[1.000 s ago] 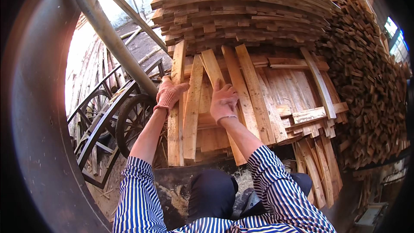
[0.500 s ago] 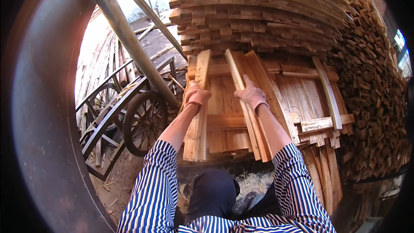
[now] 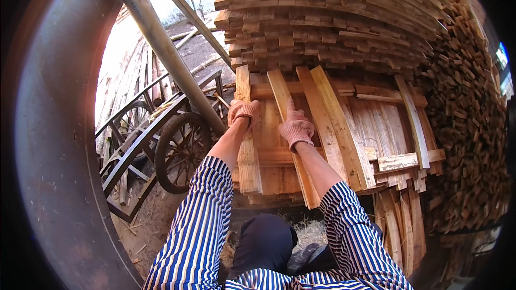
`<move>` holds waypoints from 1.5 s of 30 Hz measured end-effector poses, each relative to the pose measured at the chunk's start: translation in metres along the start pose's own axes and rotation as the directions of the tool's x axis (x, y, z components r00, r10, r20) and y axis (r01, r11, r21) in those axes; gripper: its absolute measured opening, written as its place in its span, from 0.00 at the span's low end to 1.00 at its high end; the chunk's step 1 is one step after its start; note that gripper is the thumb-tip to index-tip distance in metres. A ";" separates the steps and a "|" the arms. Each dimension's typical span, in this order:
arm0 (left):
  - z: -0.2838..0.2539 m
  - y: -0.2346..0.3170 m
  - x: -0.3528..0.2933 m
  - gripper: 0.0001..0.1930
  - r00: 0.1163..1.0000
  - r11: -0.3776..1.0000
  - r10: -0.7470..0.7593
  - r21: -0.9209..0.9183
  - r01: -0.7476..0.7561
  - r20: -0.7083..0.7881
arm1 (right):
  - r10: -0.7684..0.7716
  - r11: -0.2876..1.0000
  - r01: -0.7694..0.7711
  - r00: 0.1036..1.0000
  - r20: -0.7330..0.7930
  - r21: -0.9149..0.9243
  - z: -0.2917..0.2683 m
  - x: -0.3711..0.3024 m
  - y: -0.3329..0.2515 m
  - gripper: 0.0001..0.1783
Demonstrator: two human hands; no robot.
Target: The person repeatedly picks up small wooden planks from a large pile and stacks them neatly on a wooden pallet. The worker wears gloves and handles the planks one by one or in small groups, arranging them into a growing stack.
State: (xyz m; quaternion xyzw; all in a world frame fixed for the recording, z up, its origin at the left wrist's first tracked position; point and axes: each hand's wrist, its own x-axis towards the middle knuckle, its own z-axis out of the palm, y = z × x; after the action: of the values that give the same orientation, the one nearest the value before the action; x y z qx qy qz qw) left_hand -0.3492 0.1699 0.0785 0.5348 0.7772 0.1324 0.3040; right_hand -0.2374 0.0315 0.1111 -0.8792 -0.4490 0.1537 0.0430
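Both my hands wear pinkish work gloves. My left hand (image 3: 243,113) is closed on the edges of a long wooden plank (image 3: 249,166) at the left of the pile. To its right, my right hand (image 3: 296,128) grips a narrower plank (image 3: 278,87), index finger stretched along it; the plank's near end sticks out toward me. Two wider planks lie side by side just right of that hand, a darker board (image 3: 321,121) and a lighter board (image 3: 344,134). Beneath them is a layer of flat boards (image 3: 382,126) with crosswise strips.
Behind the pile rises a tall stack of sawn planks (image 3: 322,19), and another stack (image 3: 462,118) shows its ends at the right. At the left are a slanting metal pole (image 3: 161,48), a spoked-wheel cart (image 3: 183,153) and a broad metal surface (image 3: 64,129).
My right hand has shifted left and toward me with the narrow plank, opening a gap from the boards on its right. My left hand stays on the left plank.
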 end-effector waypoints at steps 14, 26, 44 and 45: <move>-0.083 -0.065 0.060 0.41 0.890 0.932 0.363 -0.107 -0.346 0.276 | -0.144 0.968 0.110 0.980 0.139 0.227 0.004 0.000 -0.102 0.43; -0.036 -0.074 0.043 0.23 0.849 0.769 0.507 -0.521 -0.370 0.146 | -0.211 0.933 0.007 0.821 -0.531 -0.360 0.031 0.032 0.038 0.29; -0.065 -0.039 0.042 0.35 0.836 0.781 0.484 -0.558 -0.280 0.258 | -0.352 0.799 0.409 0.912 -0.209 0.441 0.100 0.078 0.014 0.31; -0.067 -0.047 0.048 0.35 0.853 0.804 0.464 -0.517 -0.293 0.239 | -0.359 0.829 0.377 0.925 -0.124 0.412 0.093 0.073 -0.006 0.32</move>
State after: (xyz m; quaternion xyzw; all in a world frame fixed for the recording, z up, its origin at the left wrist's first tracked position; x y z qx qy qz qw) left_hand -0.4370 0.2029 0.0901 0.6082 0.5302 0.2738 0.5235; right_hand -0.2307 0.0883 0.0069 -0.7480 -0.5640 0.2189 0.2730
